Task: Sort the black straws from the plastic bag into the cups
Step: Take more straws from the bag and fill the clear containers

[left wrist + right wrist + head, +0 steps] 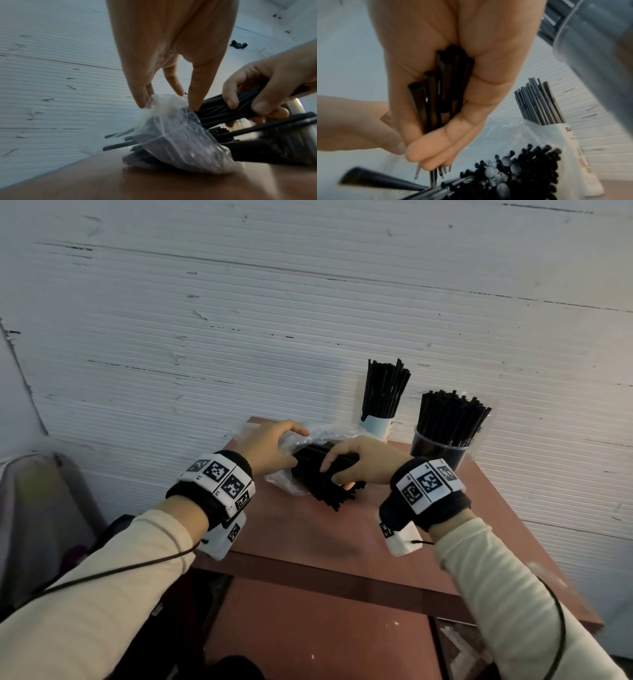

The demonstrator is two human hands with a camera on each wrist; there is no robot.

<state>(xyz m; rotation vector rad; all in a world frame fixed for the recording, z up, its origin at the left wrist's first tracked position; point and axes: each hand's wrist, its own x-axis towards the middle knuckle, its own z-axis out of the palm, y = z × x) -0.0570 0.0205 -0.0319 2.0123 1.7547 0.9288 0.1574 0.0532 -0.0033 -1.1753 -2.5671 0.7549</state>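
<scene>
A clear plastic bag of black straws lies on the reddish table. My left hand pinches the bag's top between thumb and fingers; the left wrist view shows the left hand lifting the plastic bag. My right hand grips a bundle of straws at the bag's mouth, and the bundle lies in its curled fingers. A white paper cup and a clear plastic cup behind hold upright straws.
A white ribbed wall stands directly behind the table and cups. The table's front edge is near my forearms. A grey object sits low at the left. The clear cup looms close beside my right wrist.
</scene>
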